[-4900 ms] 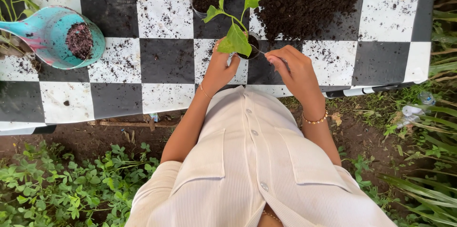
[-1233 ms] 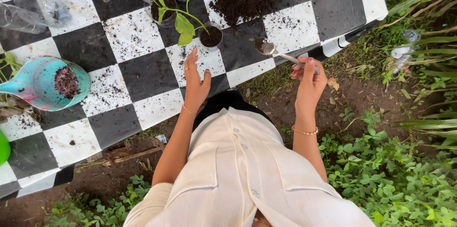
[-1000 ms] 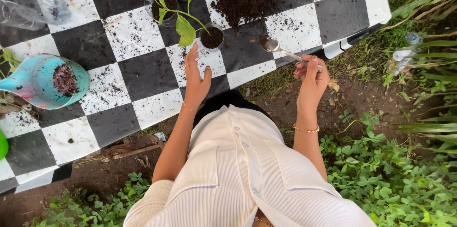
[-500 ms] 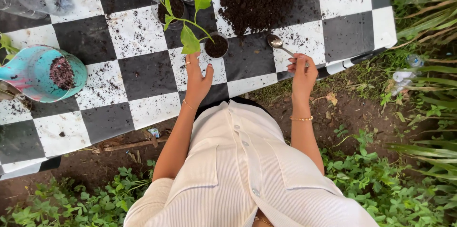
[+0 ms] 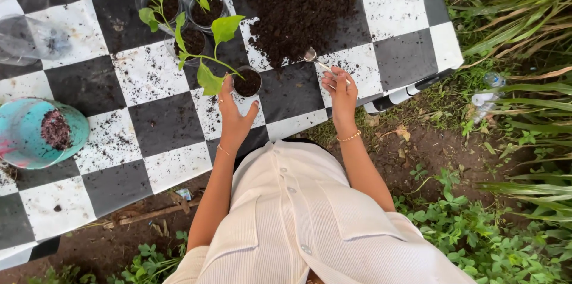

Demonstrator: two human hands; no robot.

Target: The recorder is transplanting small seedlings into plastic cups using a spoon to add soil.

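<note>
Spoon handle hidden in right hand; bowl meets soil heap

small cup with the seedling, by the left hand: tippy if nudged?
Probably. The small cup is narrow, and its seedling leans far sideways with big leaves, so it looks top-heavy. The soil fill may steady it somewhat. The left hand cradles it.

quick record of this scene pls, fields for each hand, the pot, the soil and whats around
left hand: cupped around the near side of the small pot
small pot: holds dark soil and a leafy seedling
right hand: grips a metal spoon, bowl at the edge of the soil heap
table: black and white checkered cover, strewn with soil
left of table: turquoise scoop holding soil
behind pot: more clear cups with seedlings
</note>
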